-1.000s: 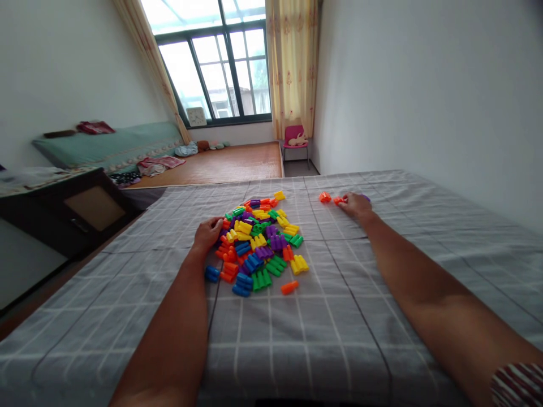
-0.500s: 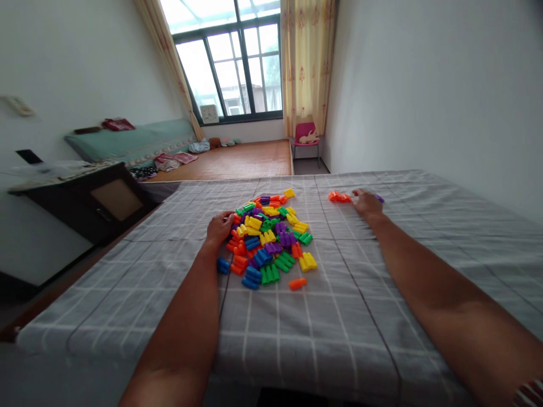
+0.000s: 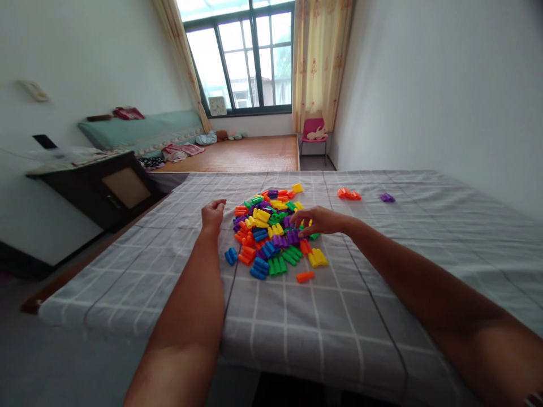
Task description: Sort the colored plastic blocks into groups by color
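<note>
Where blocks (image 3: 275, 229) lie heaped, grey checked cloth (image 3: 305, 316), window (image 3: 241, 62) beyond

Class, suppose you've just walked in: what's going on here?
A person's right hand is at purple pieces in a colourful pile; whether it grips any is unclear. The left hand is beside the pile. To the right, orange pieces and a purple cluster lie apart on the checked cloth.

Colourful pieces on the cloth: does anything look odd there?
Nothing clearly wrong. An orange piece lies apart on the near side of the jumbled pile, looking slimmer than its neighbours, perhaps from its angle.
</note>
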The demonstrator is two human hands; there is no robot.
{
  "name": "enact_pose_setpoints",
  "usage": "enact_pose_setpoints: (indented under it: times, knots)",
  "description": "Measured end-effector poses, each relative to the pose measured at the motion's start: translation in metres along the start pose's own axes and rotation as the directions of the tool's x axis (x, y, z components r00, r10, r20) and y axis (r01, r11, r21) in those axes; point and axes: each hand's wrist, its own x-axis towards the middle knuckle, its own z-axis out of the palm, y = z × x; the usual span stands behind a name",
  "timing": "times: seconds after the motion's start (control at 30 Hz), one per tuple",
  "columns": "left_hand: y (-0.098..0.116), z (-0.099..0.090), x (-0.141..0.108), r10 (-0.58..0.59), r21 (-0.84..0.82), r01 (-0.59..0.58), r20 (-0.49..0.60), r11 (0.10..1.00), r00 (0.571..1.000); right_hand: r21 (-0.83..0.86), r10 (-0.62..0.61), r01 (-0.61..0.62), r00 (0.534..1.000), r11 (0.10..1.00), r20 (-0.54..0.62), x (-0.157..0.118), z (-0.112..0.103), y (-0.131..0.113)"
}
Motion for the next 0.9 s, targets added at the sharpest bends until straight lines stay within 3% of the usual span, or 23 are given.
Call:
enact_pose_setpoints:
  times: [0.13, 0.27, 0.4, 0.63, 0.9]
  knots:
    - [-0.009, 0.003, -0.001, -0.100, -0.051, 0.100, 0.006, 0.994, 0.995, -0.109, 0.051, -0.064, 0.991, 0.992, -0.121, -0.003, -0.002, -0.013]
    - [-0.015, 0.009, 0.001, -0.055, -0.033, 0.056, 0.021, 0.998, 0.998, -0.303, 0.145, -0.102, 0.981, 0.947, 0.125, -0.009, -0.001, -0.032]
    - [-0.023, 0.013, 0.008, -0.013, 0.045, 0.012, 0.022, 0.999, 1.000, -0.444, 0.222, -0.146, 0.967, 0.884, 0.125, -0.009, 0.011, -0.042]
    - [-0.035, 0.015, 0.015, 0.040, 0.122, -0.047, 0.066, 0.991, 0.997, -0.387, 0.119, -0.064, 0.986, 0.920, 0.119, -0.008, -0.001, -0.018]
    - [-0.041, 0.015, 0.017, 0.092, 0.181, -0.109, 0.102, 0.977, 0.990, -0.318, 0.153, -0.133, 0.988, 0.939, 0.038, -0.006, -0.005, 0.002]
